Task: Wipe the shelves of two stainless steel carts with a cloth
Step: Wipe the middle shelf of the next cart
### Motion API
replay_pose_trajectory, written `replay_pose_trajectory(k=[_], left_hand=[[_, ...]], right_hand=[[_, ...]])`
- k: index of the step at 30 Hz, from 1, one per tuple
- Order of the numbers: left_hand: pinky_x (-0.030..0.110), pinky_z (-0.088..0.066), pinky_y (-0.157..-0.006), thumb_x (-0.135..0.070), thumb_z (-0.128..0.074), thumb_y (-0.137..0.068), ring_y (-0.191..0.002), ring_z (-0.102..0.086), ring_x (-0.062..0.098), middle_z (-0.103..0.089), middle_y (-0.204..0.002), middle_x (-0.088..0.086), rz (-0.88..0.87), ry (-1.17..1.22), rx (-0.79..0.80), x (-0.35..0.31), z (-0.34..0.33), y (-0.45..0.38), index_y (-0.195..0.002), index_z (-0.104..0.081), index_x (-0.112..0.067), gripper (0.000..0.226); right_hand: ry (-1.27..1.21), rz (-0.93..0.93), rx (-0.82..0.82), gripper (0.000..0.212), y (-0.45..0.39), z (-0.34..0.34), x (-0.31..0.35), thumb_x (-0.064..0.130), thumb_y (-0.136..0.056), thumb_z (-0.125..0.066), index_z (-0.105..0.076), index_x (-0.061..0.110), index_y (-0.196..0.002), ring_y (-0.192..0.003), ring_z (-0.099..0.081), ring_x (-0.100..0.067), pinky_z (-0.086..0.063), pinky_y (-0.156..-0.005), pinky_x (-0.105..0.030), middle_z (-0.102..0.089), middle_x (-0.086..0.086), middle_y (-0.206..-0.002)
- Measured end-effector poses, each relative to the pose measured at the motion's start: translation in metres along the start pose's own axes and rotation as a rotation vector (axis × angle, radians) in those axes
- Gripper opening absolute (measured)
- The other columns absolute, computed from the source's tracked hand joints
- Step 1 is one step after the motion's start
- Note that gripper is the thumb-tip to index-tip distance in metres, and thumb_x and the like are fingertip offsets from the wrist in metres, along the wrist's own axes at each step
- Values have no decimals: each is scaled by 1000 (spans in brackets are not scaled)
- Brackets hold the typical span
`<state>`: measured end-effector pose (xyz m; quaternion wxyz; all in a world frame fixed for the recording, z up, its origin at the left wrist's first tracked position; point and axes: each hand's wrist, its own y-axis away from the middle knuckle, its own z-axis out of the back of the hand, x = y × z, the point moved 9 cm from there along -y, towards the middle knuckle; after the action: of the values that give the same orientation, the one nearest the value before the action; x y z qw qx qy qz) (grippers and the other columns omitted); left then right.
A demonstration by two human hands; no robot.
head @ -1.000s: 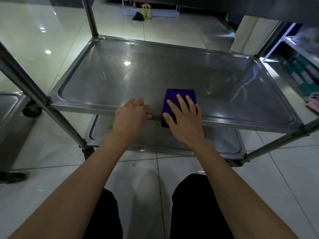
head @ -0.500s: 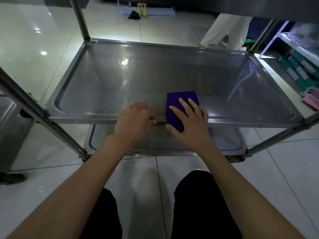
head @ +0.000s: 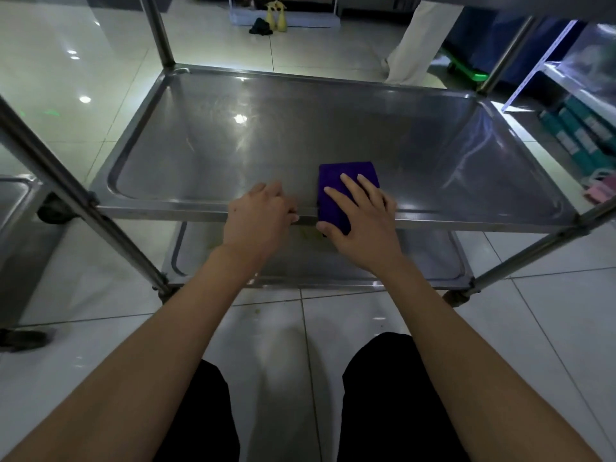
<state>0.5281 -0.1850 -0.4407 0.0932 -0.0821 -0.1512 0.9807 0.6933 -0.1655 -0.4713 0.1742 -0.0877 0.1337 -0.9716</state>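
Note:
A folded purple cloth lies over the front rim of the steel cart's middle shelf. My right hand presses flat on the cloth with straight, spread fingers, and its thumb lies at the cloth's near edge. Just left of it, my left hand grips the shelf's front rim with its fingers curled over the edge. A lower shelf shows beneath, partly hidden by my hands.
A second steel cart stands at the left, close to this cart's front left post. A person's legs in pale trousers stand behind the cart. A rack with binders is at the right. Tiled floor surrounds my knees.
Both hands keep their places on the rim and the cloth. The view has shifted a little, and a person in pale trousers has come into sight behind the cart.

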Motion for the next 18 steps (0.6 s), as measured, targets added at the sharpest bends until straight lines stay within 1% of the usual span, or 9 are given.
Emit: replay_pose_trajectory(k=[5, 9, 11, 13, 15, 18], left_hand=[[37, -45, -65, -33, -58, -98, -101, -55, 23, -59, -107, 1, 54, 23, -3, 17, -2, -8, -106, -72, -24, 18], [40, -51, -68, -27, -58, -98, -100, -55, 22, -59, -109, 2, 49, 62, -41, 18, -2, 1, -109, -72, -19, 18], [39, -54, -73, -25, -60, -96, -103, -54, 22, -58, -114, 2, 17, 89, -49, 19, -5, 11, -116, -69, -19, 23], [35, -51, -81, -24, -64, -93, -108, -54, 22, -58, -120, 3, -45, 106, -52, 18, -6, 22, -124, -66, -18, 32], [34, -49, -86, -20, -67, -90, -112, -56, 25, -60, -124, 5, -98, 129, -74, 17, -5, 32, -126, -66, -14, 37], [40, -47, -98, -16, -67, -89, -121, -55, 28, -61, -128, 9, -151, 158, -109, 20, -3, 46, -126, -67, -10, 37]], right_hand=[[-11, -1, 24, 67, -16, -10, 8, 70, -93, -38, -40, 35, -149, -152, -15, -25, -14, -120, -52, -27, 1, -164], [-18, 19, 1, 63, -15, -11, 12, 61, -93, -52, -43, 32, -148, -152, -17, -24, -17, -119, -48, -29, 0, -162], [-29, 21, -34, 60, -11, -10, 15, 56, -92, -57, -47, 30, -145, -150, -21, -24, -19, -117, -46, -34, 1, -160], [-38, 30, -73, 57, -7, -8, 19, 51, -92, -61, -51, 28, -143, -149, -25, -24, -22, -114, -45, -39, 0, -157], [-61, 47, -110, 54, -3, -6, 26, 45, -91, -65, -54, 26, -140, -147, -30, -24, -25, -111, -46, -44, 0, -154], [-84, 90, -150, 52, 4, -3, 41, 39, -89, -70, -57, 26, -137, -144, -35, -23, -29, -108, -45, -48, 1, -150]])
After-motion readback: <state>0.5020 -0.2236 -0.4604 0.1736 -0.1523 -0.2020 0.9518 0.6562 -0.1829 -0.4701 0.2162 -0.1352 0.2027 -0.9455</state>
